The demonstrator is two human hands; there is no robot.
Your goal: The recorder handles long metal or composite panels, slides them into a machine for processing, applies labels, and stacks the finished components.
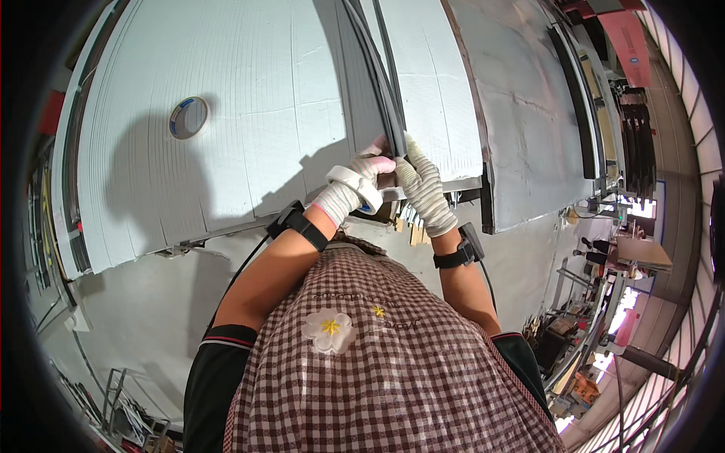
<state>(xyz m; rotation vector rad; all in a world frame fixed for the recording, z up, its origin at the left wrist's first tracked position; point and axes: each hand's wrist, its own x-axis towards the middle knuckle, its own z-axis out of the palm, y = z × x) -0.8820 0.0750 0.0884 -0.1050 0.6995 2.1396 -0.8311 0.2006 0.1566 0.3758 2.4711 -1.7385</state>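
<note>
A bundle of long, thin grey strips (pixel 387 90) runs away from me over the table, its near end between my hands. My left hand (pixel 362 172), in a pale striped glove with pinkish fingertips, has its fingers closed at the left side of that end. A roll of white tape (pixel 352 181) is looped around this hand near the wrist. From the right, my right hand (pixel 424 185), in a similar glove, grips the bundle with fingers wrapped along it. Part of the fingers is hidden behind the strips.
White ribbed sheeting (pixel 249 83) covers the table before me. Another tape roll (pixel 189 118) lies on it at the left. A grey-topped table (pixel 521 113) adjoins at the right. Shelving and stacked goods line the right side, where a cardboard sheet (pixel 642 253) stands out.
</note>
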